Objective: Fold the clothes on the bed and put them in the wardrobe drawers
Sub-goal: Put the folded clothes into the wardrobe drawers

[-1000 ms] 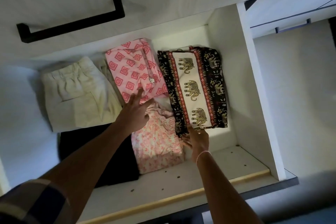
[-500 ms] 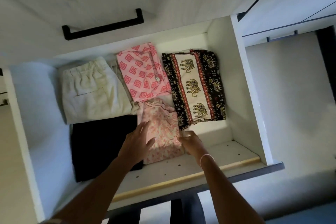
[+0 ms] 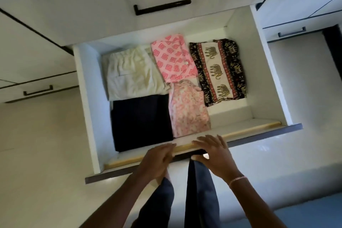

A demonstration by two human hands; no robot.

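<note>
Five soft folded garments fill the smooth white drawer [image 3: 262,72]

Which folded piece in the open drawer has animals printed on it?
The black elephant-print cloth at the drawer's right side. Its cream centre band shows three elephants; the cream trousers, both pink pieces and the dark garment have none.
</note>
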